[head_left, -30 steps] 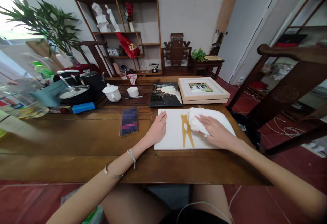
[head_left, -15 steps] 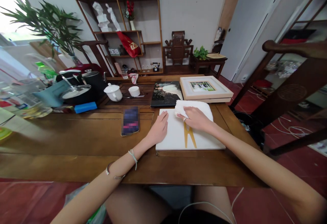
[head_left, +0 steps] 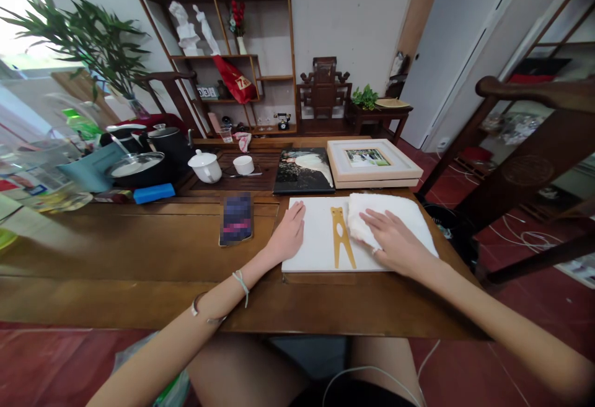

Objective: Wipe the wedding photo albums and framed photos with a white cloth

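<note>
On the left part of a white board (head_left: 317, 233) my left hand (head_left: 289, 232) lies flat, fingers stretched out toward the far edge. My right hand (head_left: 391, 238) rests spread on a folded white cloth (head_left: 409, 212), pressing it against the board's right side; a ring shows on one finger. The cloth covers the board's right part and reaches past its right edge. Between my hands, a yellow figure with two long legs (head_left: 341, 240) is visible on the board; I cannot tell whether it is printed or a separate piece.
Behind the board are a dark photo panel (head_left: 303, 170) and a pale framed picture (head_left: 372, 162). To the left lie a phone-like dark item (head_left: 236, 218), a lidded white bowl (head_left: 205, 166), a white cup (head_left: 243, 164) and a blue block (head_left: 154, 194). A wooden chair (head_left: 530, 159) stands at right.
My right hand has slid the cloth right and toward me across the board, uncovering the top of the yellow figure. My left hand has stayed in place.
</note>
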The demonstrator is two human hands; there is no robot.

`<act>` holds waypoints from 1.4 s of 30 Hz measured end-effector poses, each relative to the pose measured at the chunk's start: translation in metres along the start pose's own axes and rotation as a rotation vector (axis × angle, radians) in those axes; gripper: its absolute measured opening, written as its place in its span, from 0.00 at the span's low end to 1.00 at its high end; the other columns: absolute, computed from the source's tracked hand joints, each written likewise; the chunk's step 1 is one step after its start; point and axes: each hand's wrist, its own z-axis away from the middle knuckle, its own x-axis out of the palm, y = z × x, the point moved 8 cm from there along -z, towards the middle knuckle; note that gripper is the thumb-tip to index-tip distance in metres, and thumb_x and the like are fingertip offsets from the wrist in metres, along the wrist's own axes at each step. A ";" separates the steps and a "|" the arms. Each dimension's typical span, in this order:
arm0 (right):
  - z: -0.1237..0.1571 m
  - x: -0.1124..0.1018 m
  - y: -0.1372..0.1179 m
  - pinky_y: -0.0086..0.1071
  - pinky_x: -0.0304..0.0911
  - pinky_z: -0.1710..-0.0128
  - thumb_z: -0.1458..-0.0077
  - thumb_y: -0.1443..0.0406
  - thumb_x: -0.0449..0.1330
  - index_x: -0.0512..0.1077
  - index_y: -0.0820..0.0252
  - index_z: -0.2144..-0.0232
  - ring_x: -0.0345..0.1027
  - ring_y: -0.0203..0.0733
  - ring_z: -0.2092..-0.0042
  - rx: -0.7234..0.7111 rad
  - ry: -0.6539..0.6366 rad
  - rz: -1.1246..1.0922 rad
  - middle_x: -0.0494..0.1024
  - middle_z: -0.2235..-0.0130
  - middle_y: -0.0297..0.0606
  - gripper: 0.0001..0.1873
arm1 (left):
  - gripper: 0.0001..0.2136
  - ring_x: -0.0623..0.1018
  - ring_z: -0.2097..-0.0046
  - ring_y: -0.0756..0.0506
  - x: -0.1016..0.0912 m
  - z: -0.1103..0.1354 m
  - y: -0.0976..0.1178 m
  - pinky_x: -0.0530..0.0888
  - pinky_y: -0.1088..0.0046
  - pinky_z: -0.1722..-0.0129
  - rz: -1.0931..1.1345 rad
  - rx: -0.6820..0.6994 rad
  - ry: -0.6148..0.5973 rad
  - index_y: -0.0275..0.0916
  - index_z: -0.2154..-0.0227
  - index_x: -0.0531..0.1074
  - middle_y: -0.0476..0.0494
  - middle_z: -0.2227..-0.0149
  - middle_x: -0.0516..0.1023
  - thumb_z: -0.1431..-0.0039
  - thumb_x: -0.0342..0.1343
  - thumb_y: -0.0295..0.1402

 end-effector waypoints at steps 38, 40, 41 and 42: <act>0.073 -0.006 -0.056 0.51 0.50 0.37 0.61 0.74 0.55 0.54 0.69 0.36 0.47 0.55 0.33 -0.265 0.087 0.108 0.59 0.35 0.51 0.45 | 0.23 0.53 0.32 0.38 0.002 -0.001 -0.003 0.52 0.52 0.34 -0.020 -0.001 -0.003 0.26 0.39 0.57 0.28 0.34 0.55 0.33 0.35 0.30; 0.055 -0.004 -0.041 0.50 0.50 0.37 0.59 0.74 0.54 0.56 0.67 0.37 0.47 0.53 0.33 -0.214 0.055 0.063 0.60 0.35 0.50 0.43 | 0.23 0.53 0.32 0.38 0.003 -0.001 -0.003 0.53 0.52 0.34 -0.019 0.009 -0.006 0.27 0.39 0.57 0.28 0.34 0.55 0.33 0.35 0.30; 0.045 -0.002 -0.034 0.50 0.50 0.37 0.59 0.74 0.54 0.57 0.68 0.37 0.48 0.54 0.34 -0.191 0.038 0.045 0.60 0.36 0.50 0.42 | 0.23 0.53 0.32 0.38 0.003 -0.001 -0.003 0.53 0.51 0.34 -0.017 0.012 -0.007 0.27 0.38 0.57 0.28 0.34 0.55 0.33 0.35 0.30; 0.033 0.000 -0.027 0.50 0.51 0.37 0.57 0.73 0.54 0.58 0.68 0.38 0.50 0.54 0.34 -0.170 0.023 0.030 0.61 0.36 0.50 0.41 | 0.23 0.53 0.32 0.38 0.003 -0.001 -0.003 0.53 0.51 0.34 -0.015 0.014 -0.007 0.28 0.38 0.57 0.28 0.34 0.55 0.33 0.35 0.30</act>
